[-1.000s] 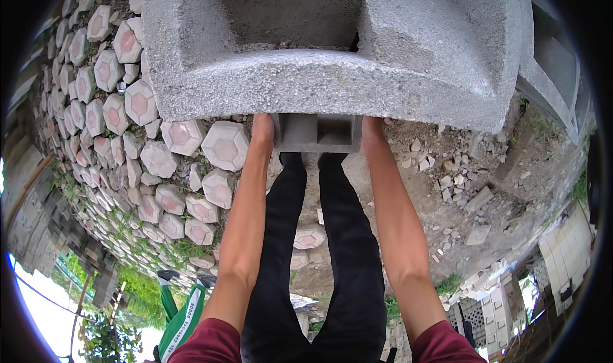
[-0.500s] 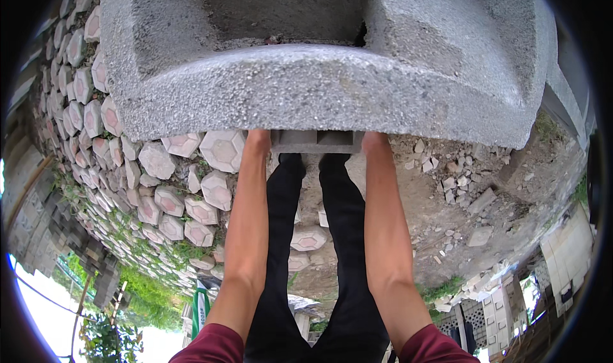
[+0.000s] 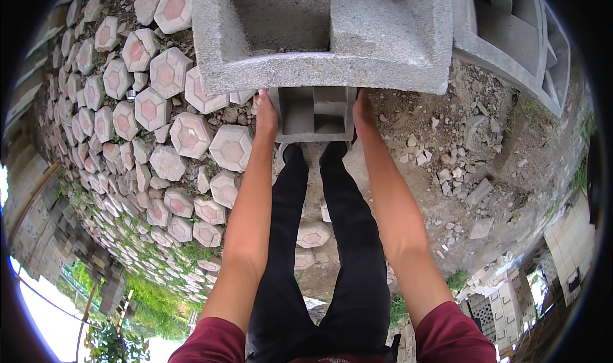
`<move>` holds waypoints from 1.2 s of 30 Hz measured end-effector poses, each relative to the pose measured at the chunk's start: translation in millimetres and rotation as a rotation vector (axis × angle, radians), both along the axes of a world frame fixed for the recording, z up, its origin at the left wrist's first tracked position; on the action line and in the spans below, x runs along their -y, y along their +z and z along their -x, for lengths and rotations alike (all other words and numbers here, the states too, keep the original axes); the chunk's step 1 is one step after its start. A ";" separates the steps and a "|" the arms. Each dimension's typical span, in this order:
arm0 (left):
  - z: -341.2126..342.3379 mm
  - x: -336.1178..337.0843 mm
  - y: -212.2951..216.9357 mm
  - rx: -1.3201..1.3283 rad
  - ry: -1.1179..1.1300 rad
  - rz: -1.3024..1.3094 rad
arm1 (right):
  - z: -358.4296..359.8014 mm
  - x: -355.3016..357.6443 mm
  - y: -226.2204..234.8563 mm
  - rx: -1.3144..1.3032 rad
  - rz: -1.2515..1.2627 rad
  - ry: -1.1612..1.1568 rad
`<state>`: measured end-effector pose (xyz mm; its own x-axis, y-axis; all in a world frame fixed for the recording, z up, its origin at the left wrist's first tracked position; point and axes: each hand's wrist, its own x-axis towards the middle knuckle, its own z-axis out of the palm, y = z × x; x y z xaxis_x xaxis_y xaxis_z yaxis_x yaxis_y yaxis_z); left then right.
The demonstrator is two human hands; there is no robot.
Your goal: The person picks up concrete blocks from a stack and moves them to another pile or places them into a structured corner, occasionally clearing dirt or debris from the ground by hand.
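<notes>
Right now both hands clamp a small hollow concrete block (image 3: 314, 114): the left hand (image 3: 265, 115) on its left end, the right hand (image 3: 363, 111) on its right end, fingers closed against the sides. Its long axis runs side to side, directly below the large concrete casting (image 3: 383, 44), above the dirt ground (image 3: 447, 146) beside hexagonal pavers (image 3: 191, 133).

The large concrete block (image 3: 383, 50) looks grey, coarse and matt, the hexagonal pavers (image 3: 191, 133) are rough cast concrete with pinkish faces, and the ground (image 3: 447, 146) is dry rubbly dirt.
</notes>
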<state>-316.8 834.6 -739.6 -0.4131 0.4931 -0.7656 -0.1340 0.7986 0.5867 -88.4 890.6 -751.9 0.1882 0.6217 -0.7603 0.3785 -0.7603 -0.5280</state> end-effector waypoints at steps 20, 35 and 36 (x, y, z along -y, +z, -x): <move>-129.2 -13.9 528.2 0.583 -0.360 -0.309 | -96.0 143.8 528.3 -0.594 -0.214 -0.466; -422.1 95.3 600.0 0.779 -1.170 -0.122 | -266.4 385.2 603.6 -0.102 -0.601 -1.100; -438.0 111.2 604.0 0.815 -1.229 -0.087 | -270.6 405.4 606.7 -0.092 -0.613 -1.125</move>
<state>121.2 723.4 -135.6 0.8085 0.2626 -0.5266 0.2768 0.6200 0.7342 182.2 485.2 -145.2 0.7975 0.4068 -0.4456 -0.3661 -0.2608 -0.8933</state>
